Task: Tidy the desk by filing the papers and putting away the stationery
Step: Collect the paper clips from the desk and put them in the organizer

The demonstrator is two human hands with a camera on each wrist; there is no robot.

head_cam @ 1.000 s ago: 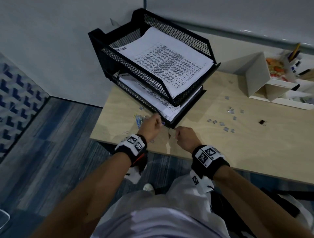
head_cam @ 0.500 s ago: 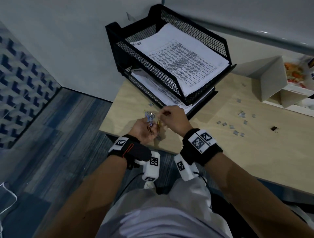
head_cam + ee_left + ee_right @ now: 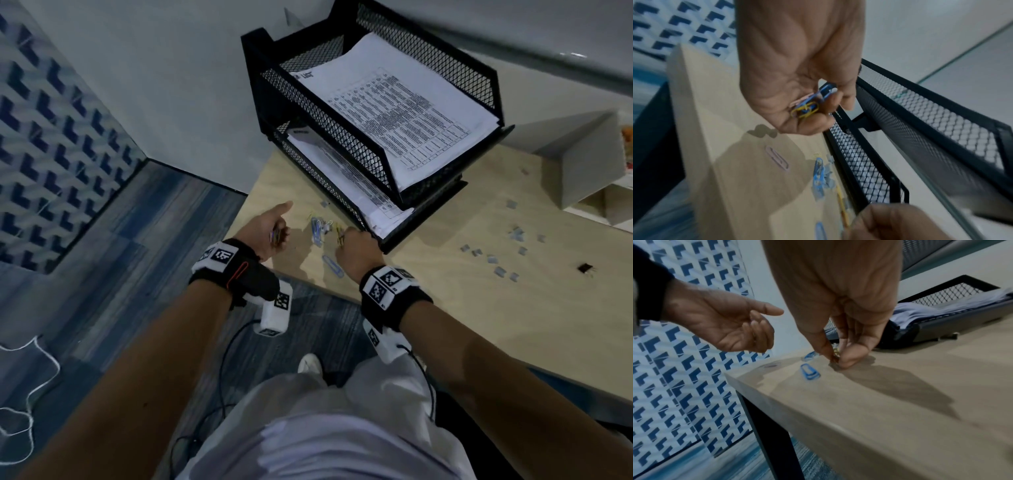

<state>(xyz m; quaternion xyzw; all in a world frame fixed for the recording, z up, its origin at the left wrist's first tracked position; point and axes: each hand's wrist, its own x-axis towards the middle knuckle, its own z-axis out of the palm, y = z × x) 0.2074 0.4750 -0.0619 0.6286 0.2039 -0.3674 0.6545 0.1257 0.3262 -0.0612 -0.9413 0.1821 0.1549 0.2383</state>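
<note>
My left hand (image 3: 270,228) hovers over the desk's left corner, palm up, with its fingers curled round a small bunch of coloured paper clips (image 3: 809,104). My right hand (image 3: 356,245) is down on the desk beside the tray's front corner and pinches a yellow paper clip (image 3: 835,353) between thumb and fingertips. Loose paper clips lie between the hands: a blue cluster (image 3: 318,228), a single blue clip (image 3: 333,265) and a pink one (image 3: 777,158). The black mesh two-tier tray (image 3: 329,137) holds printed papers (image 3: 394,113) on both tiers.
Small grey clips (image 3: 493,257) are scattered over the wooden desk (image 3: 479,325) to the right, with a black binder clip (image 3: 586,268) beyond them. A white desk organiser (image 3: 589,171) stands at the far right. The desk edge runs just under my wrists.
My hands have separated. The left hand moved left holding the gathered clips, and the right hand went down to the desk by the tray and pinched a yellow clip.
</note>
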